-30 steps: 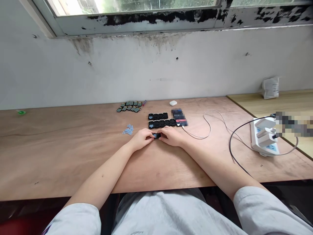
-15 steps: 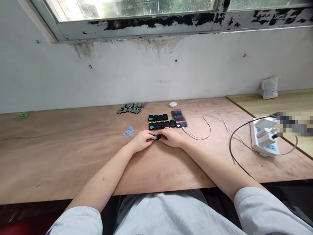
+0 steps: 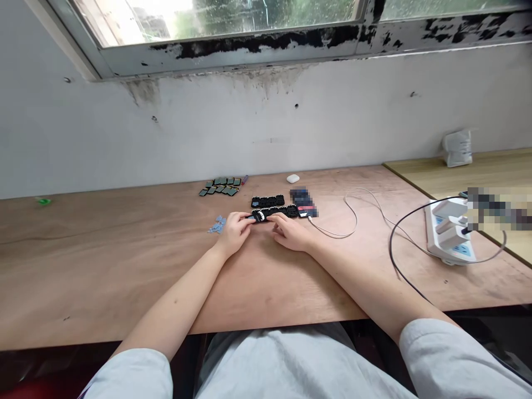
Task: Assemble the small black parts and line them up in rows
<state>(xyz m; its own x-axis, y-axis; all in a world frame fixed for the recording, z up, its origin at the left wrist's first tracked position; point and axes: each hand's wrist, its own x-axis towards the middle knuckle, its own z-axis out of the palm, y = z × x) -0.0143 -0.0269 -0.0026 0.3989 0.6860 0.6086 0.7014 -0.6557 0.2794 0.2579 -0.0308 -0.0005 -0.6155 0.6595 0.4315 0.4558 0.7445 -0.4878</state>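
Left hand: fingers closed, pinching the left end of a black segmented plastic strip. Right hand: fingers curled, tips at the strip's lower edge; firmness of grip cannot be told. Strip lies flat on the plywood bench, long axis left-right across the person's front. A second black strip lies just behind, parallel. Loose pale blue pieces sit left of the left hand.
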